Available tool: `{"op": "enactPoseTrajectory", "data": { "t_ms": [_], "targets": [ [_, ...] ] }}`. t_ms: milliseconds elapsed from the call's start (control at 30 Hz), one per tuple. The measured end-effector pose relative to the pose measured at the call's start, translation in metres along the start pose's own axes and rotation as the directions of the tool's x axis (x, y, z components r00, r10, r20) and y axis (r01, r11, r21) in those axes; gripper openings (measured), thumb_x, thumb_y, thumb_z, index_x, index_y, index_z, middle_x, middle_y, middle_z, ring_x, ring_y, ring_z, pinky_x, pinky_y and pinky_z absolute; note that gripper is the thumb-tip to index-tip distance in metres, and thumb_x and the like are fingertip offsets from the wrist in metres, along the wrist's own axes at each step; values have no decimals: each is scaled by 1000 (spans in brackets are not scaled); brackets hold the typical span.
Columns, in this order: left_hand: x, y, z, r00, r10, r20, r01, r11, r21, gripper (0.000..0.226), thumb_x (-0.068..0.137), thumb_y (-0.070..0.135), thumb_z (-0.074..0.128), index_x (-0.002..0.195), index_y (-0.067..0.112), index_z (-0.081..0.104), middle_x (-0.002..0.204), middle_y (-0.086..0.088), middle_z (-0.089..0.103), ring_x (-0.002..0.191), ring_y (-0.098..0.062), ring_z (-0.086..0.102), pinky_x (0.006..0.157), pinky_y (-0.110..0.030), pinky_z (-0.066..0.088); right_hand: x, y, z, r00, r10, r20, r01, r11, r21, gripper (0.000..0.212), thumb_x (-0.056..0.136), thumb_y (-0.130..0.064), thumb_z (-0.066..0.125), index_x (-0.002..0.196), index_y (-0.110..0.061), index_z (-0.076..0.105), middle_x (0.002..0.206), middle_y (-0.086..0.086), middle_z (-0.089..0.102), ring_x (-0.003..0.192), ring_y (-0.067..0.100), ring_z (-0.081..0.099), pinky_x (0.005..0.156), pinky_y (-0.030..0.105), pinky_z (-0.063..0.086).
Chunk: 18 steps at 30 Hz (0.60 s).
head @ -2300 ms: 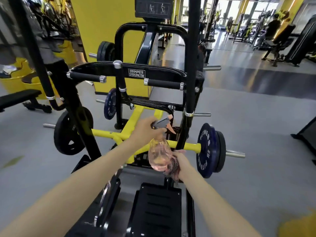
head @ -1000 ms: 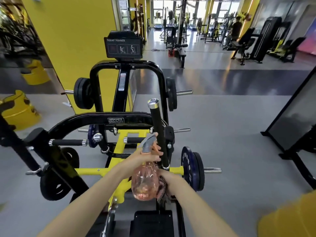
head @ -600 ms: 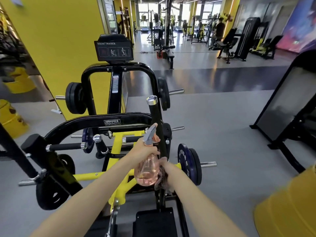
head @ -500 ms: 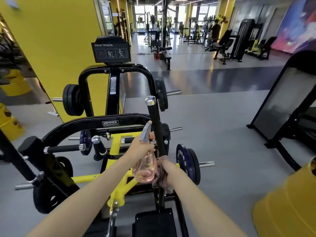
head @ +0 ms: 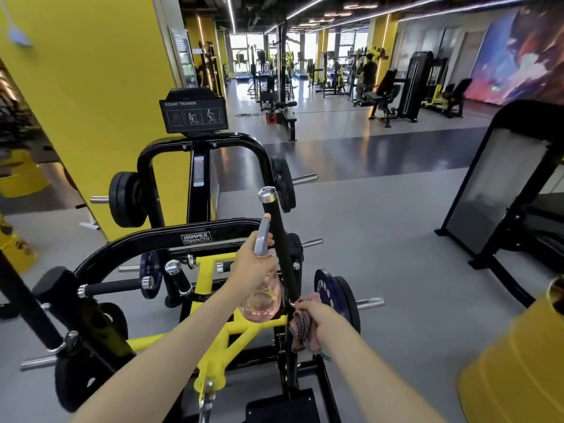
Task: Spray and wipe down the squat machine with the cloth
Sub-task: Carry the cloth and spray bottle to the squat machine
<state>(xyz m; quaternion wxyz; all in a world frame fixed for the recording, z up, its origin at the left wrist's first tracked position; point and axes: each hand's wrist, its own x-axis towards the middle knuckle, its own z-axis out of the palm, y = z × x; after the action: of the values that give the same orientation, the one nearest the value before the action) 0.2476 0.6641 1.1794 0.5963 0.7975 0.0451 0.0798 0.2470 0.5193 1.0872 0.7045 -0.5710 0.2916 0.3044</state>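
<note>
pink and see-through, the spray bottle [head: 263, 300] hangs from my left hand [head: 251, 271]. my fingers are wrapped round its neck under the grey trigger head, and the nozzle points up just beside the black upright handle [head: 279, 239]. i hold it that close so the mist would land on the grip and not on the floor.

my right hand [head: 319, 317] is clenched round the cloth [head: 300, 328], a pinkish speckled rag. it is bunched against the foot of that same handle, placed, i'd judge, to wipe upward once the grip is wet.

the squat machine [head: 213, 230] stands right in front of me, with a black frame, yellow arms low down and its footplate under my forearms.

the curved crossbar carries a label [head: 196, 238] reading "hammer strength". the placard [head: 193, 111] on top says "squat trainer" over small figure drawings. a white sticker [head: 198, 171] on the centre post is too small to read. the blue plate [head: 329, 296] by my right wrist has white lettering, but part of it is hidden, so i can't give the whole word.
</note>
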Motion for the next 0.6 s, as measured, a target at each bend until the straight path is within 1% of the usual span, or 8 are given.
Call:
{"op": "enactPoseTrajectory", "data": {
  "t_ms": [133, 233, 333, 400, 433, 467, 533, 600],
  "targets": [
    [9, 10, -6, 1000, -6, 1, 6, 1000, 15, 37, 77, -9, 59, 93, 23, 52, 79, -1, 51, 64, -14, 47, 54, -23, 41, -4, -4, -2, 998, 55, -22, -55, 998, -1, 19, 89, -14, 63, 78, -2, 54, 52, 16, 59, 46, 26, 56, 36, 27, 48],
    [11, 2, -4, 995, -98, 25, 95, 991, 91, 25, 74, 1, 62, 90, 17, 50, 75, -3, 52, 68, -19, 50, 60, -33, 45, -10, -6, -2, 998, 67, -18, -68, 998, -12, 23, 89, -16, 63, 74, -1, 55, 49, 15, 59, 55, 28, 55, 48, 34, 49],
    [3, -14, 3, 988, -151, 35, 142, 973, 181, 26, 65, 17, 64, 83, 22, 47, 69, -2, 52, 64, -22, 47, 65, -39, 43, -14, -8, -1, 1000, 24, -10, -24, 999, -26, 25, 89, -16, 62, 73, 2, 55, 61, 18, 60, 57, 27, 58, 67, 38, 54],
    [-2, -22, 7, 983, -172, 56, 161, 973, 165, 23, 71, 12, 64, 84, 18, 46, 71, -6, 51, 64, -21, 45, 64, -39, 42, -13, -8, -3, 1000, 5, -15, -6, 998, -56, 22, 88, -17, 64, 79, 1, 55, 72, 18, 60, 68, 29, 57, 90, 44, 52],
    [-4, -26, 9, 982, -181, 56, 171, 974, 148, 23, 72, 9, 62, 87, 18, 47, 75, -8, 52, 65, -22, 46, 64, -40, 43, -12, -8, -6, 1000, 22, -12, -22, 998, -51, 22, 88, -18, 65, 81, 0, 55, 74, 19, 60, 69, 30, 57, 93, 46, 51],
    [-5, -31, 10, 981, -187, 48, 179, 974, 137, 26, 70, 8, 61, 90, 20, 49, 78, -8, 53, 67, -22, 47, 64, -40, 44, -14, -6, -10, 998, 54, -17, -55, 998, -36, 21, 88, -17, 65, 80, 0, 56, 71, 19, 61, 64, 30, 58, 85, 46, 55],
    [-8, -39, 14, 979, -199, 40, 190, 968, 165, 36, 68, 9, 61, 96, 28, 51, 83, -5, 55, 67, -22, 48, 62, -39, 44, -11, -4, -19, 996, 93, -19, -92, 995, 37, 22, 89, -15, 64, 74, 0, 55, 54, 16, 60, 42, 25, 58, 51, 34, 57],
    [-12, -47, 20, 979, -198, 52, 183, 962, 203, 41, 69, 11, 61, 96, 40, 50, 82, 1, 55, 64, -21, 48, 60, -37, 42, -8, -1, -28, 993, 110, -28, -108, 990, 86, 24, 90, -14, 63, 72, -1, 54, 43, 13, 57, 31, 22, 54, 39, 26, 51]
  ]
}}
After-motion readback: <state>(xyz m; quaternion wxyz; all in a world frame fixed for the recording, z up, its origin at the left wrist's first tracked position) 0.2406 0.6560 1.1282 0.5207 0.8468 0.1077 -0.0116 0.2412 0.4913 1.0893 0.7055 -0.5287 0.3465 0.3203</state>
